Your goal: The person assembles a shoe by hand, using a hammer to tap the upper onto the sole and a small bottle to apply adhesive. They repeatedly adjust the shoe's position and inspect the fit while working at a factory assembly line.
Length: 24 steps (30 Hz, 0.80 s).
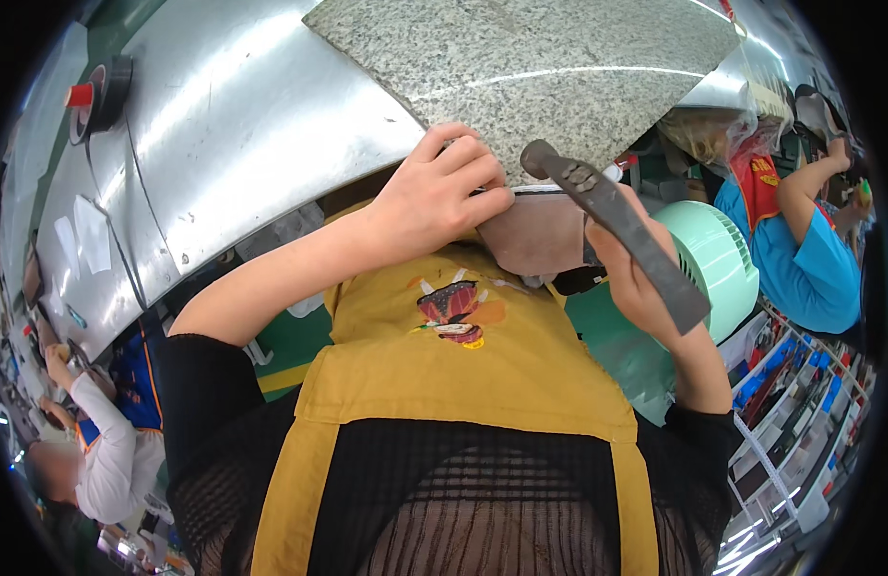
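In my right hand (pixel 624 283) is a dark metal hammer (pixel 624 221), with the fingers wrapped round it. Its small round face tilts toward the slab edge, and its broad flared end points back toward my wrist. My left hand (pixel 449 187) has its fingers bent at the near edge of a speckled stone slab (pixel 549 82). Thumb and fingers pinch the upper edge of a brown leather-like piece (pixel 535 235), which hangs down from the slab edge in front of my mustard apron (pixel 463 379). The fingertips are partly hidden.
A shiny metal table (pixel 261 106) stretches left, bearing a black round device (pixel 103 101) with a red knob and pale scraps (pixel 91 235). A mint-green fan (pixel 717 259) stands close by my right hand. Co-workers sit left (pixel 113 451) and right (pixel 808 259); a rack (pixel 799 413) stands lower right.
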Motion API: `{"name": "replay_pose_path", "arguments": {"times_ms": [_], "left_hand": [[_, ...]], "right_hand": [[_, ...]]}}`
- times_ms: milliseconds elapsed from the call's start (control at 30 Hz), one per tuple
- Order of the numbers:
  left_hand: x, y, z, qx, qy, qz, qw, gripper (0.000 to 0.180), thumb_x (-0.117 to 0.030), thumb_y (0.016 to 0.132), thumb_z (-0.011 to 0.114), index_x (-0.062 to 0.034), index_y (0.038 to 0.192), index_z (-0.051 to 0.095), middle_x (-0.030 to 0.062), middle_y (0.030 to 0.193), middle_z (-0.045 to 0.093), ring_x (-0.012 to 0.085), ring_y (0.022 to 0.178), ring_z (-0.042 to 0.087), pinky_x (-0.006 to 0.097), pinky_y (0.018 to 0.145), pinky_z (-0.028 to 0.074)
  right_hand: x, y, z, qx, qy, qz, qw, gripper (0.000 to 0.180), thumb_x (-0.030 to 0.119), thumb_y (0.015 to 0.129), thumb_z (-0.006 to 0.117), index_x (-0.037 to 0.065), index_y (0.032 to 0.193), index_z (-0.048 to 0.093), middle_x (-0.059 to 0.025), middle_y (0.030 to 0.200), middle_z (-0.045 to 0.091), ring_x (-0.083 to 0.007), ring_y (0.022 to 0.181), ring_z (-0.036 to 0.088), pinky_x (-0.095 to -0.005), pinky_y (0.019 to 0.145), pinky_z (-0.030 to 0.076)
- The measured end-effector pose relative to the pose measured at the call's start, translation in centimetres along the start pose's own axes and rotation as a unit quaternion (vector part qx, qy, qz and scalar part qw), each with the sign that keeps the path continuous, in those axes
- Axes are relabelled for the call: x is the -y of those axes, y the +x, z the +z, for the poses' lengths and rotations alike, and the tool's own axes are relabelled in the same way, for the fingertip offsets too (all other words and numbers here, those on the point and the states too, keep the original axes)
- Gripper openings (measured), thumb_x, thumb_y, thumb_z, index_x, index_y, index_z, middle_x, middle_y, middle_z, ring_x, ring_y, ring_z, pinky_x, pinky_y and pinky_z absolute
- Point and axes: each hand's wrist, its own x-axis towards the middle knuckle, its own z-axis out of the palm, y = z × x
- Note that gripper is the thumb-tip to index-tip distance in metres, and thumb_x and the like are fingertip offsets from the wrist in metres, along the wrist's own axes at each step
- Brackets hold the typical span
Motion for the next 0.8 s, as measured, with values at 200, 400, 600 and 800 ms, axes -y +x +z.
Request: {"name": "replay_pose_path", "arguments": {"times_ms": [200, 400, 600, 800], "left_hand": [[0.0, -0.3, 0.2, -0.006, 0.010, 0.008, 1.000, 0.023, -0.011, 0.065, 0.064, -0.0105, 0.088, 0.061, -0.0002, 0.087, 0.054, 0.0190, 0.089, 0.052, 0.041, 0.093, 0.042], [-0.6, -0.2, 0.1, -0.015, 0.006, -0.053, 0.998, 0.020, -0.011, 0.067, 0.066, -0.0123, 0.086, 0.060, -0.0021, 0.087, 0.055, 0.0180, 0.091, 0.053, 0.042, 0.095, 0.040], [-0.2, -0.9, 0.4, -0.016, 0.001, -0.054, 0.998, 0.021, -0.010, 0.067, 0.069, -0.0146, 0.086, 0.061, -0.0036, 0.086, 0.056, 0.0179, 0.090, 0.053, 0.041, 0.095, 0.039], [-0.4, -0.8, 0.1, -0.013, 0.004, -0.043, 0.999, 0.019, -0.010, 0.069, 0.069, -0.0134, 0.085, 0.060, -0.0023, 0.085, 0.055, 0.0190, 0.089, 0.053, 0.040, 0.094, 0.039]], "right_hand": [[0.2, 0.8, -0.4, 0.032, -0.004, 0.015, 0.999, 0.040, 0.003, 0.083, 0.055, 0.005, 0.122, 0.048, -0.0185, 0.095, 0.063, -0.0386, 0.087, 0.062, -0.0403, 0.073, 0.050], [-0.2, 0.5, 0.9, 0.059, -0.092, 0.013, 0.994, 0.041, 0.007, 0.082, 0.056, 0.006, 0.122, 0.046, -0.0207, 0.094, 0.062, -0.0396, 0.087, 0.062, -0.0416, 0.070, 0.050], [0.3, 0.6, 0.1, 0.048, -0.042, 0.010, 0.998, 0.043, 0.007, 0.081, 0.056, 0.006, 0.122, 0.047, -0.0197, 0.089, 0.064, -0.0397, 0.083, 0.063, -0.0418, 0.067, 0.050], [0.0, 0.4, 1.7, 0.062, -0.108, -0.030, 0.992, 0.038, 0.008, 0.087, 0.052, 0.005, 0.124, 0.045, -0.0188, 0.090, 0.064, -0.0399, 0.083, 0.063, -0.0423, 0.070, 0.050]]}}
